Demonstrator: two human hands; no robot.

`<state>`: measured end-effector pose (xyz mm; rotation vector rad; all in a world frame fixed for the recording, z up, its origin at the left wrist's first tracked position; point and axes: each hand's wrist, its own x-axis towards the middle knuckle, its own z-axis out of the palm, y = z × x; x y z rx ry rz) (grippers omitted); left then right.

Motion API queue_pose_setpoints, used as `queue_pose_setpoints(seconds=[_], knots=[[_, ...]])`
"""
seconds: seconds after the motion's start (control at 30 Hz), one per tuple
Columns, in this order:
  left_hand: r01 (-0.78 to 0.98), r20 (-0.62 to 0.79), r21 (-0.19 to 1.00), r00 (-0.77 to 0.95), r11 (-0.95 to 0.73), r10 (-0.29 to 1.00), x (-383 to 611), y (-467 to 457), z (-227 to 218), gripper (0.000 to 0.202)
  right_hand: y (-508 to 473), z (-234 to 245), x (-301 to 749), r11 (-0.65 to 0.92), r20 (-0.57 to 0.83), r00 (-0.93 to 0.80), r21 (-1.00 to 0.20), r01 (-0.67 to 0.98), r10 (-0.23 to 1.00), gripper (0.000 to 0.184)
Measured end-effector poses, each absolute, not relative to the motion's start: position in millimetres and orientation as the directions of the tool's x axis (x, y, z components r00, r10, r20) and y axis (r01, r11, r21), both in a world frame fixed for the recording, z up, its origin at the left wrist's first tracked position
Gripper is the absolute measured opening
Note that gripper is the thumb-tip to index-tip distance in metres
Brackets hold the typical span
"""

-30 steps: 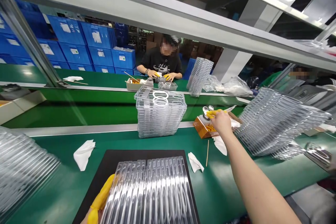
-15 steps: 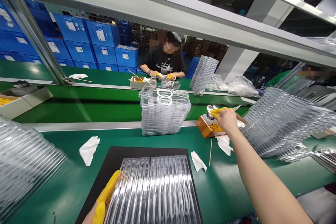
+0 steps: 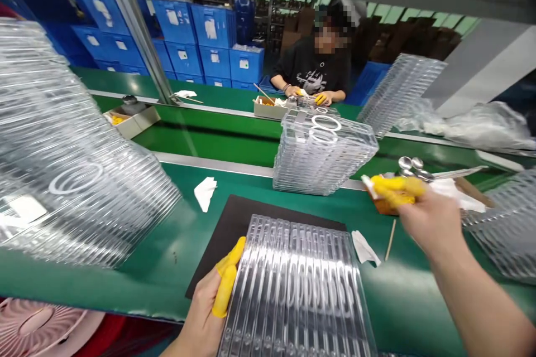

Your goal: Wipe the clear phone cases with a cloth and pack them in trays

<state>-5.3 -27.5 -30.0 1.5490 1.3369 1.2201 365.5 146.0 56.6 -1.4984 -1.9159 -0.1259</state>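
My left hand (image 3: 213, 290), in yellow finger cots, grips the left side of a stack of clear ribbed plastic trays (image 3: 297, 290). The stack leans over a black mat (image 3: 218, 240) on the green bench, its ribbed side facing me. Over to the right, my right hand (image 3: 431, 215), also in yellow finger cots, is closed in a pinch. A bit of white wipe (image 3: 369, 187) shows at its fingertips. Just behind the fingers is an orange-brown box (image 3: 387, 207), partly hidden, with small round metal pots (image 3: 410, 164) at it. White tissue (image 3: 456, 192) lies beyond the hand.
Another clear tray stack (image 3: 326, 156) stands behind the mat. Tall stacks rise at left (image 3: 84, 150) and right (image 3: 511, 228). Crumpled wipes (image 3: 205, 193) (image 3: 365, 247) and a wooden stick (image 3: 390, 240) lie on the bench. A co-worker (image 3: 318, 61) sits opposite, beyond the rail.
The view has swung left and down. My right hand has drawn back a little from the orange-brown box with white wipe at its fingertips. My left hand still grips the tray stack.
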Motion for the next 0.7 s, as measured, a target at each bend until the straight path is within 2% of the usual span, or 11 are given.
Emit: queue_pose_setpoints(seconds=[0.1,0.2,0.4,0.43,0.53,0.57,0.7], knots=[[0.279,0.211,0.937,0.03,-0.211,0.977,-1.3,-26.0,-23.4,0.037,100.8,53.5,287.6,0.644,0.514,-0.411,-0.443,0.624,0.753,0.014],[0.282,0.228,0.932,0.027,-0.227,0.973,-0.1,-26.1,-21.2,0.034,60.4,41.8,231.9,0.754,0.477,-0.585,-0.392,0.527,0.657,0.019],[0.229,0.278,0.93,0.074,-0.288,0.958,0.1,-24.4,-21.4,0.031,25.8,25.2,214.2,0.887,0.538,-0.711,-0.348,0.303,0.453,0.035],[0.22,0.284,0.93,0.077,-0.294,0.956,0.4,-23.9,-21.0,0.03,31.9,29.0,215.3,0.891,0.528,-0.721,-0.323,0.319,0.449,0.033],[0.214,0.299,0.928,0.066,-0.306,0.952,0.7,-23.5,-20.7,0.031,52.9,43.7,211.2,0.841,0.479,-0.7,-0.188,0.508,0.53,0.024],[0.224,0.306,0.924,0.061,-0.312,0.95,0.6,-23.7,-20.9,0.032,55.9,46.8,207.0,0.851,0.483,-0.712,-0.162,0.5,0.51,0.023],[0.291,0.342,0.893,0.054,-0.342,0.938,0.2,-24.2,-20.9,0.035,51.8,46.6,186.3,0.945,0.504,-0.799,-0.167,0.283,0.328,0.024]])
